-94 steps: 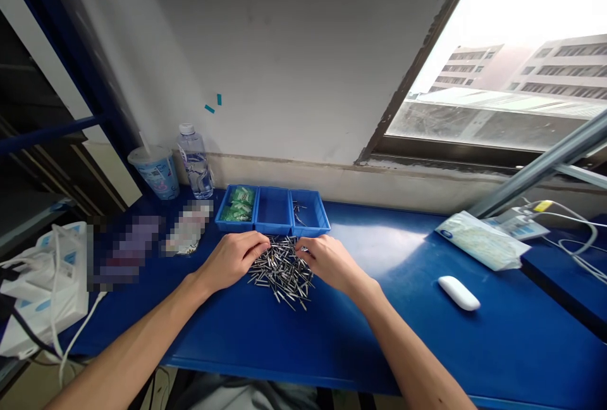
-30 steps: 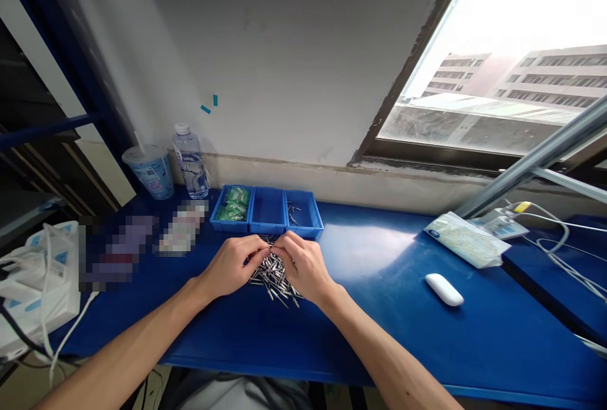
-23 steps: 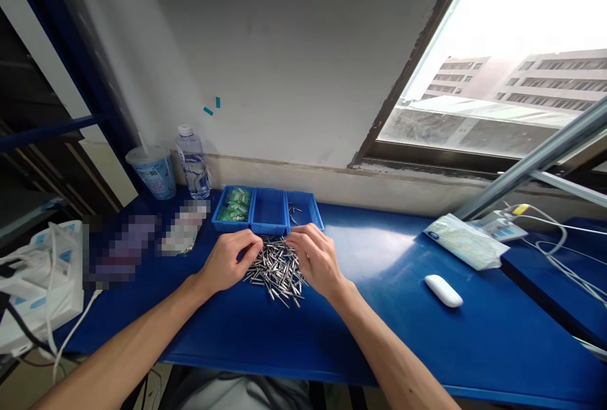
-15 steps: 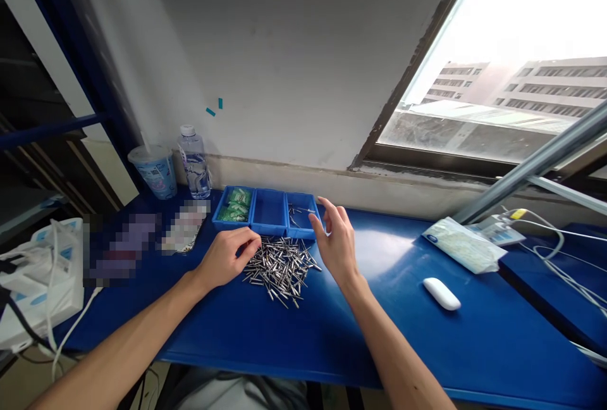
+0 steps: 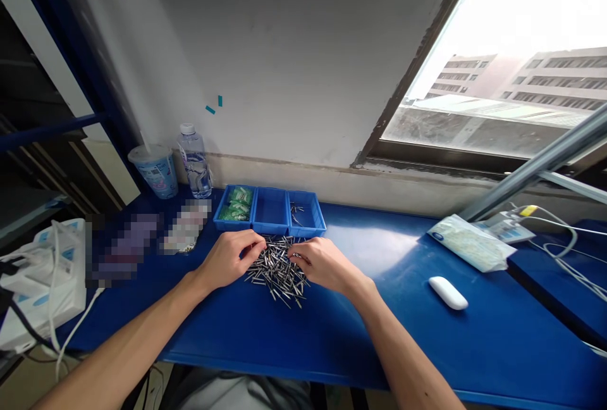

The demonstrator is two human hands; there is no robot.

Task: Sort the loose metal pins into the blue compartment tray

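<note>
A heap of slim, silvery metal pins point(image 5: 279, 274) lies on the blue table. At the heap's upper left is my left hand point(image 5: 232, 258), closed with thumb and forefinger pinched together; whatever is between the fingertips is too small to make out. My right hand point(image 5: 327, 261) reaches into the heap's right side, its fingers bent down and closed, the tips partly hidden. Behind the heap stand three joined blue bins: the left bin point(image 5: 218, 217) holds green packets point(image 5: 237, 204), the middle bin point(image 5: 271, 207) is bare, and the right bin point(image 5: 313, 214) contains a few pins.
A water bottle point(image 5: 194, 160) and a lidded cup point(image 5: 155, 173) stand at the back left. Power strips point(image 5: 45, 283) with cables lie far left. To the right are a white mouse-shaped item point(image 5: 448, 293) and a soft white pack point(image 5: 469, 242). A wall point(image 5: 294, 62) rises behind.
My right hand has come down and left from beside the right bin into the heap, its fingers closing. My left hand stays at nearly the same spot, pinched.
</note>
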